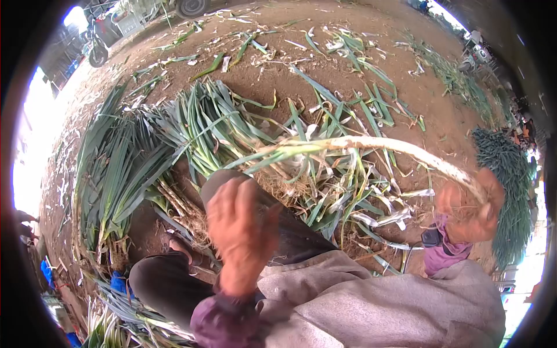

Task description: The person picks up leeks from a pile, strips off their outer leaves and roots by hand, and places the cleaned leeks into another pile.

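Note:
My right hand is closed around the root end of a long scallion. Its white, dirt-flecked stalk arches to the left, and its green leaves reach over a pile of other scallions. My left hand, slightly blurred, is above my knee with the thumb apart from the fingers; nothing shows in it. Just beyond my knee lies a heap of scallions with roots toward me. Another bunch, dark green, spreads to the left.
Peeled leaves and trimmings litter the brown dirt ground. A big stack of scallions stands at the right. More scallions lie by my leg at lower left. A wheeled vehicle stands far back left.

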`<state>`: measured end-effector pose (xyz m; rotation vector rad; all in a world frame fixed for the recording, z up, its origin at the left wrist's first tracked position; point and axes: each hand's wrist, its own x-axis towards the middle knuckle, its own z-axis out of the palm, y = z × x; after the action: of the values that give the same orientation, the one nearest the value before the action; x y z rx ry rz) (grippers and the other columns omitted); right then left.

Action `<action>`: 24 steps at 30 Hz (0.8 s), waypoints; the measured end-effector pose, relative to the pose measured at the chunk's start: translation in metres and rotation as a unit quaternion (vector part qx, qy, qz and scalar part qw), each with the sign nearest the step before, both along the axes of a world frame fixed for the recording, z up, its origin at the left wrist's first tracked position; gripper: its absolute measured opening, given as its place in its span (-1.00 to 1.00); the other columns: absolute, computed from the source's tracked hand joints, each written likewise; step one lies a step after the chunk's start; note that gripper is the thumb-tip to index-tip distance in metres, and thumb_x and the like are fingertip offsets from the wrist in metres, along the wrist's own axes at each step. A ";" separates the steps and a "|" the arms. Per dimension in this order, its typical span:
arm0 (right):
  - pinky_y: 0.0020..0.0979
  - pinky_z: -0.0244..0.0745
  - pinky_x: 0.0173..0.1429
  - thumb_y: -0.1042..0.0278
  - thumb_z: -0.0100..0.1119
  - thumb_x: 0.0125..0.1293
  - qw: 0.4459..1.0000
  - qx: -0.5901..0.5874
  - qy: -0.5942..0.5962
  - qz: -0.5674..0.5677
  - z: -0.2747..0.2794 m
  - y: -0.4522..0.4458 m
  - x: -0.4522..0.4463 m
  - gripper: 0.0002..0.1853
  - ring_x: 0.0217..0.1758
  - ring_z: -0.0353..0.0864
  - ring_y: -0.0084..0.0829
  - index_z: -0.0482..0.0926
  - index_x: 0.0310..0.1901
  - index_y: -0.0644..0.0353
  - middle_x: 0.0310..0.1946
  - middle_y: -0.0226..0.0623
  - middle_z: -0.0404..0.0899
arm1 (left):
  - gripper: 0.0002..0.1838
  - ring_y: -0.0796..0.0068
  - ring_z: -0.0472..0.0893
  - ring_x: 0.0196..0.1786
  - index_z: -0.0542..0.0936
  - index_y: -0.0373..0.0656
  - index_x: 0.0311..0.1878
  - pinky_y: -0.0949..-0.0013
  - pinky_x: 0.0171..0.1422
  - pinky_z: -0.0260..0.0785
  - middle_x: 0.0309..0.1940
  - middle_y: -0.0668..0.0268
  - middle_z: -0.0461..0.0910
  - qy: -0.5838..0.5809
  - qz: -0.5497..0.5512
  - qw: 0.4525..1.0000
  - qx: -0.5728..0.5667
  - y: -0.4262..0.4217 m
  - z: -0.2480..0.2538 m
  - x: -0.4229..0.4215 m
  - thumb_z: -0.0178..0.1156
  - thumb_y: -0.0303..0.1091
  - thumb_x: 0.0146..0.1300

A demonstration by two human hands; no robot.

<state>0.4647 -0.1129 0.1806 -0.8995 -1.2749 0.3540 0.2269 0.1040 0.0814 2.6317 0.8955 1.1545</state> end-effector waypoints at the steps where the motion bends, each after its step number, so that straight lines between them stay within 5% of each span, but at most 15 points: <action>1: -0.31 0.23 -0.65 0.23 0.07 0.35 1.000 -0.006 -0.005 0.007 0.003 -0.005 -0.001 -0.44 -0.70 0.32 -0.43 0.29 0.22 0.52 -0.64 -0.11 0.40 | -0.48 0.06 0.52 0.03 0.51 -0.20 -0.02 0.12 0.15 0.33 -0.12 0.06 0.55 -0.008 -0.017 1.000 0.014 0.000 -0.003 0.021 0.41 -0.24 -0.07; 5: -0.36 0.24 -0.67 0.15 0.12 0.34 0.997 -0.036 -0.015 0.069 0.014 -0.022 0.005 -0.52 -0.71 0.31 -0.47 0.36 0.04 0.45 -0.66 -0.22 0.35 | -0.76 0.13 0.51 -0.21 0.47 -0.15 -0.20 0.14 -0.05 0.35 -0.27 0.19 0.52 -0.065 -0.094 0.993 0.006 0.008 -0.017 0.072 0.27 -0.30 0.12; 9: -0.42 0.16 -0.68 0.13 0.15 0.32 1.000 0.012 0.026 -0.012 0.013 -0.043 0.016 -0.66 -0.71 0.23 -0.53 0.34 -0.25 0.28 -0.60 -0.25 0.36 | -0.90 0.26 0.56 -0.37 0.55 -0.16 -0.36 0.23 -0.27 0.39 -0.42 0.28 0.57 -0.134 -0.089 0.986 0.052 0.042 -0.001 0.085 0.25 -0.38 0.11; 12: -0.46 0.14 -0.60 0.18 0.06 0.36 0.994 0.065 0.053 -0.066 0.009 -0.055 0.030 -0.66 -0.64 0.20 -0.56 0.40 -0.08 0.35 -0.51 -0.30 0.39 | -0.71 0.14 0.65 -0.18 0.63 -0.17 -0.17 0.25 -0.12 0.51 -0.21 0.17 0.67 -0.095 -0.130 0.987 -0.018 0.050 0.048 0.076 0.39 -0.44 -0.02; 15: -0.46 0.15 -0.58 0.19 0.08 0.34 0.990 0.078 0.087 -0.083 0.001 -0.039 0.035 -0.69 -0.63 0.23 -0.55 0.38 -0.15 0.31 -0.52 -0.32 0.37 | -0.42 0.05 0.52 0.11 0.55 -0.14 0.11 0.11 0.22 0.33 -0.02 0.12 0.59 -0.066 -0.204 0.977 -0.007 0.036 0.021 0.085 0.43 -0.27 -0.06; 19: -0.46 0.17 -0.55 0.19 0.09 0.32 0.989 0.098 0.102 -0.045 0.007 -0.011 0.031 -0.73 -0.62 0.26 -0.53 0.36 -0.24 0.25 -0.54 -0.34 0.34 | -0.88 0.08 0.57 -0.33 0.52 -0.11 -0.51 0.07 -0.21 0.40 -0.47 0.20 0.53 -0.040 -0.199 0.979 -0.025 0.004 -0.033 0.111 0.24 -0.39 -0.19; 22: -0.46 0.18 -0.53 0.19 0.10 0.30 0.989 0.113 0.093 -0.031 0.014 -0.004 0.027 -0.74 -0.61 0.29 -0.52 0.35 -0.31 0.21 -0.55 -0.36 0.32 | -0.82 0.06 0.59 -0.40 0.52 -0.15 -0.47 0.08 -0.35 0.41 -0.52 0.16 0.54 -0.101 -0.150 0.981 -0.075 0.009 -0.039 0.103 0.29 -0.32 -0.13; 24: -0.46 0.19 -0.51 0.19 0.11 0.29 0.989 0.119 0.082 -0.016 0.022 0.004 0.023 -0.74 -0.60 0.30 -0.52 0.34 -0.36 0.18 -0.56 -0.38 0.31 | -0.77 0.09 0.61 -0.38 0.56 -0.17 -0.39 0.09 -0.33 0.42 -0.50 0.14 0.57 -0.039 -0.210 0.967 -0.141 0.009 -0.023 0.087 0.32 -0.28 -0.11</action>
<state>0.4879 -0.1093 0.2021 -0.6730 -1.1230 0.2382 0.3144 0.1126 0.0584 2.3651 0.4164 0.9350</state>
